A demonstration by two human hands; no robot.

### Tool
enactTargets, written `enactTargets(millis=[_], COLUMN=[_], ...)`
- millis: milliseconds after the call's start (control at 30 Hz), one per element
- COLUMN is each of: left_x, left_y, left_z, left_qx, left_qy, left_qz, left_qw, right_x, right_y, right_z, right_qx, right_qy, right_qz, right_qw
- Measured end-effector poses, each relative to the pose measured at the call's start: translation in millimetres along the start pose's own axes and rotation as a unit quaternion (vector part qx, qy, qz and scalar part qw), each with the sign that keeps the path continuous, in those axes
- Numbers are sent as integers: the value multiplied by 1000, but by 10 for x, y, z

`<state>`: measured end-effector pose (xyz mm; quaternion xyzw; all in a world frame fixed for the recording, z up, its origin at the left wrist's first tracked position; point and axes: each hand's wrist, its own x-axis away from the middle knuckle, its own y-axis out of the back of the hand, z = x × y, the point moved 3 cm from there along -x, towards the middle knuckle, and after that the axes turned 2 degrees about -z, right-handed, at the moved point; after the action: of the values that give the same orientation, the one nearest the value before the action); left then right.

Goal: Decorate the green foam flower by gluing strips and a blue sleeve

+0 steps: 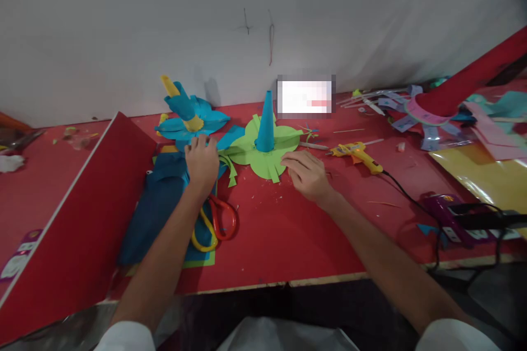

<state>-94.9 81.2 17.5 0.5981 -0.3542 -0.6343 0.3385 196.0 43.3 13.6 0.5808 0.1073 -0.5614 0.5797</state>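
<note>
A lime-green flower-shaped cutout (242,151) lies on the red table, with a blue cone (267,126) standing upright on its middle. My right hand (308,174) is at the cutout's right edge, thumb and fingers drawn together; what they hold, if anything, is hidden. My left hand (201,162) hovers at the blue sheets (158,219), its fingers bent forward and slightly apart, with the tips partly hidden. Green strips (231,171) lie just right of it. Scissors with red and yellow handles (224,219) rest below that hand. Behind it stands a blue paper flower (175,127) with a yellow-tipped tube.
A yellow glue gun (358,156) lies to the right, its cord running to a purple box (450,219). A red panel (90,219) stands at left. Farther right are a red cone (465,85), pink paper (494,134) and a shiny yellow sheet (481,175).
</note>
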Motion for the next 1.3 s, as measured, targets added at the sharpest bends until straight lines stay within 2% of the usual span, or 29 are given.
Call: enactTargets(millis=[100,233,333,467,567,667,733,800,933,1133,1200,1300], left_x=[-9,-7,-46,-110,-123,-85,-36,20,111,171,174,175], left_y=[-79,-93,-15,124,196,244,274,310,311,163,124,86], left_z=[210,314,333,295,200,56,-67,-209,-456,-616,-619,-621], left_qx=[-17,17,54,132,223,327,400,442,482,479,486,510], left_qy=[32,51,74,79,60,74,95,98,86,48,49,49], left_qz=[29,20,-14,-88,-154,-210,-230,-239,-207,-138,-130,-107], left_qw=[999,998,996,984,961,919,882,859,847,866,863,852], right_x=[-1,11,7,-2,4,6,-6,-26,-36,48,61,40], right_y=[6,-4,-5,-23,-43,-60,-65,-80,-199,-365,-328,-200], right_z=[-21,-49,-55,-46,-22,10,28,28,-51,-273,-319,-335], right_qx=[7,2,-6,-17,-26,-45,-70,-110,-223,-336,-315,-236], right_qy=[0,-11,-12,-31,-39,-47,-68,-113,-229,-323,-349,-356], right_qz=[7,20,13,24,33,36,22,5,-10,-49,-61,-92], right_qw=[1000,1000,1000,999,998,997,995,987,948,883,880,900])
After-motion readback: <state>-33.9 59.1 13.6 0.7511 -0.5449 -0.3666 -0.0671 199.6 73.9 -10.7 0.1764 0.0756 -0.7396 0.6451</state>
